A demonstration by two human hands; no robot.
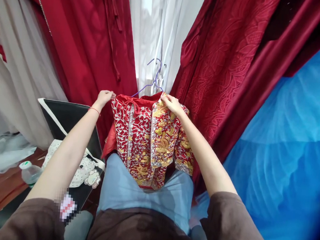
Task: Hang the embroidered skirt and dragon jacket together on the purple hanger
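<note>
A red skirt (121, 126) with silver and gold embroidery is spread in front of my lap, its red waistband tied in a bow. Over its right part lies a red jacket (162, 144) with dense gold embroidery. My left hand (105, 98) is closed, fingers pinching the skirt's upper left corner. At the jacket's upper edge, my right hand (172, 104) pinches the cloth. A purple hanger (154, 83) stands up from between the garments, hook at the top; its lower part is hidden by them.
Long dark red garments (85, 46) hang on the left, and a patterned red one (223, 65) on the right. Blue ruffled fabric (291, 157) fills the far right. On my left are a black chair (73, 118), a dotted white bag (79, 176) and a clear bottle (29, 172).
</note>
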